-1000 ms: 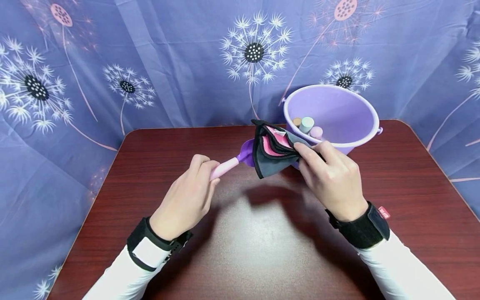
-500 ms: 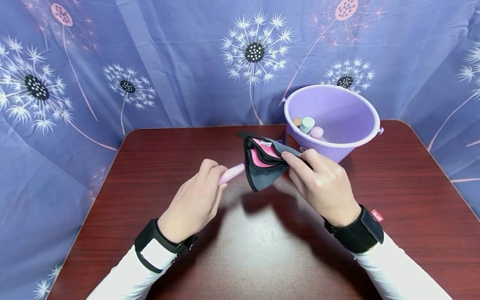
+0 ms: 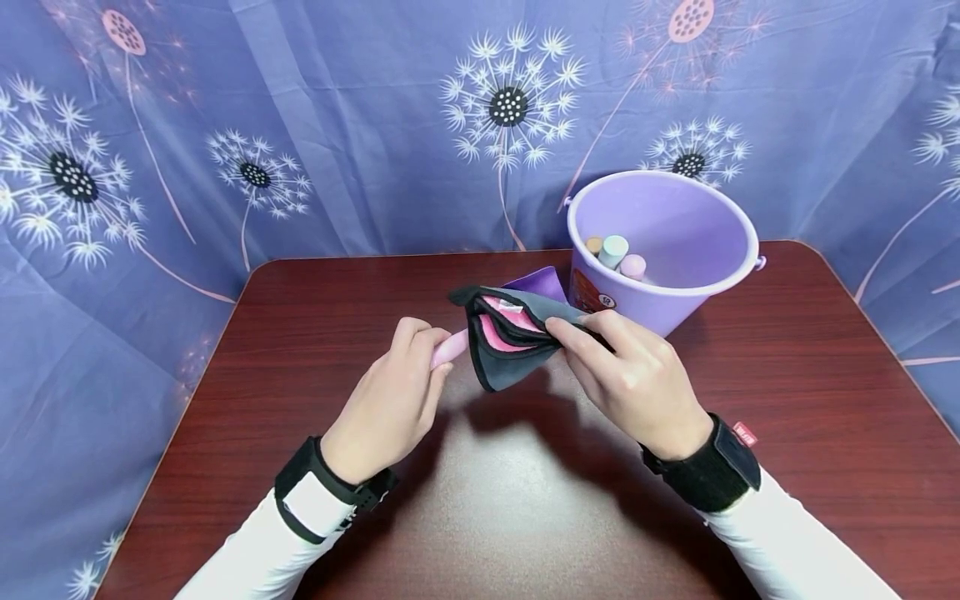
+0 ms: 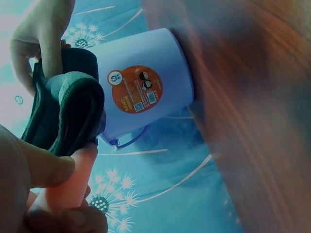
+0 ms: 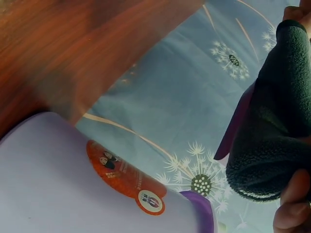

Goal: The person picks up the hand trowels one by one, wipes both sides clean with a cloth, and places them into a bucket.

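My left hand [image 3: 390, 396] grips the pink handle [image 3: 450, 348] of a toy shovel, held above the table. The shovel's purple blade [image 3: 540, 284] shows behind a folded grey cloth [image 3: 513, 367] with black edging and pink inner faces. My right hand [image 3: 633, 375] pinches the cloth, which is wrapped over the shovel where handle and blade meet. That join is hidden under the cloth. In the left wrist view the thumb lies along the handle [image 4: 73, 184], and the cloth [image 4: 80, 104] bulges just beyond it. The right wrist view shows the blade [image 5: 236, 126] sticking out beside the cloth.
A purple bucket [image 3: 660, 308] with an orange label stands at the table's back right. Several capped bottles or tubes, one with a mint top [image 3: 613, 250], lean inside it. A dandelion-print curtain [image 3: 360, 125] hangs behind the brown table [image 3: 300, 333].
My right hand has drawn the cloth left and down along the shovel toward the handle. The blade's far end now shows beyond the cloth. My left hand has shifted slightly right.
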Demonstrator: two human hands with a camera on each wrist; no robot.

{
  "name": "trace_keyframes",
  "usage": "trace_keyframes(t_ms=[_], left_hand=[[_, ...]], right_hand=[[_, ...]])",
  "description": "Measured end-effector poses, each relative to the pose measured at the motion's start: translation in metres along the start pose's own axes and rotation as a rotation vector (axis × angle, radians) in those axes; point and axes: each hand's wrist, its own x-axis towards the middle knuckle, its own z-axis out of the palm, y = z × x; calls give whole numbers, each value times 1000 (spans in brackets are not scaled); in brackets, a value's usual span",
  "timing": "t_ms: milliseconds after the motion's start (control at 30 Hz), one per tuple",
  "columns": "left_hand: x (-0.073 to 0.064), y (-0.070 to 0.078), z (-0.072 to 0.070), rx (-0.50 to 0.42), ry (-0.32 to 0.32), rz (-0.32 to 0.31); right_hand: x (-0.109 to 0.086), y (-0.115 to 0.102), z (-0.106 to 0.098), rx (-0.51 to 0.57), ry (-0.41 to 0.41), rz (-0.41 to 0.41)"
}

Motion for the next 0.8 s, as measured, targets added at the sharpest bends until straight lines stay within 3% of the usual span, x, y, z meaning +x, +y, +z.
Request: trace_keyframes(t_ms=[233, 467, 800], left_hand=[[0, -4, -2, -95, 13, -91], [2, -12, -6, -198, -2, -226], [4, -16, -15, -447, -131, -390]], right_hand=[[2, -3, -2, 30, 16, -37], [7, -3, -5, 67, 43, -62], [10, 0, -8, 88, 30, -91]])
